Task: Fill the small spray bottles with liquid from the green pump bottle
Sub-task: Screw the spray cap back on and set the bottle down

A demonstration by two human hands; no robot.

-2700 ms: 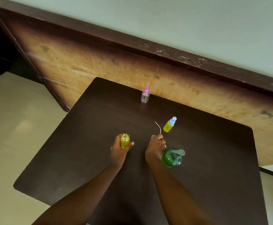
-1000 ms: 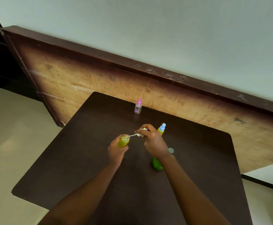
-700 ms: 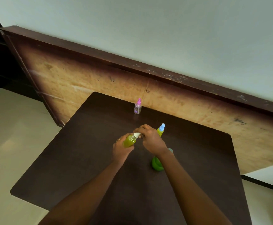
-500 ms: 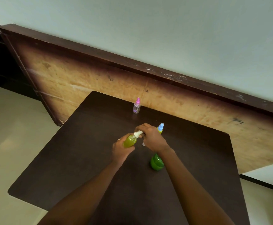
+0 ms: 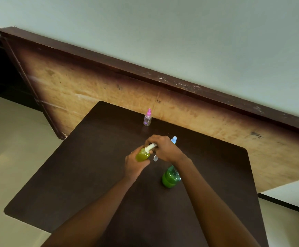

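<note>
Small spray bottle [image 5: 143,154], filled, is clamped in the left hand [image 5: 134,164] grip; the right hand [image 5: 164,148] grip pinches its spray head [image 5: 150,146]; the pink-capped bottle [image 5: 147,118] beyond the green pump bottle [image 5: 170,177] looks empty

One view only. The head-worn wide-angle camera looks forward and down over the table [image 5: 84,175] toward the wall [image 5: 198,41], rolled sideways. Left hand [image 5: 135,165] and right hand [image 5: 165,148] sit near, at frame centre.
</note>
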